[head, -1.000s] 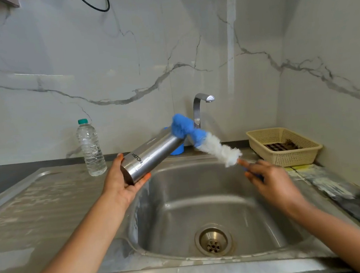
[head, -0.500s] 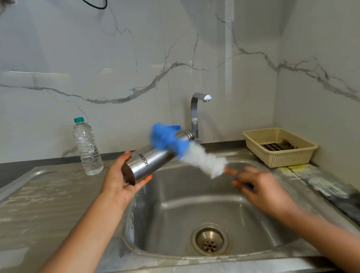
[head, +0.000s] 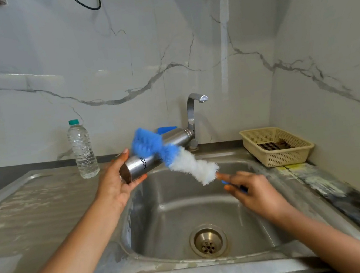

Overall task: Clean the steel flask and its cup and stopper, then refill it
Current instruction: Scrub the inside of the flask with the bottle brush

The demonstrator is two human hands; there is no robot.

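The steel flask (head: pixel 176 138) is held in the air above the left rim of the sink (head: pixel 178 212), tilted, with its base low and towards the person and its neck raised towards the tap (head: pixel 191 113). The base end is gripped by the left hand (head: pixel 115 184): the thumb is laid over the top of the body and the fingers (head: pixel 140 180) are curled under it. A bottle brush (head: pixel 192 166) is laid across the outside of the flask, its blue bristles pressed on the middle of the steel body and its white bristles slanting down to the right over the basin. The thin blue handle of the brush is pinched by the fingers (head: pixel 227 177) of the right hand (head: pixel 255 193), which is blurred. A blue object (head: pixel 167 128) is seen just behind the flask; what it is cannot be told. A clear water bottle (head: pixel 83 151) with a green cap is stood upright on the steel bench (head: pixel 37 207) to the left, near the wall. A cream plastic basket (head: pixel 288 157) is set at the right of the sink, with something dark lying inside it. The drain (head: pixel 208 241) is seen at the bottom of the basin.
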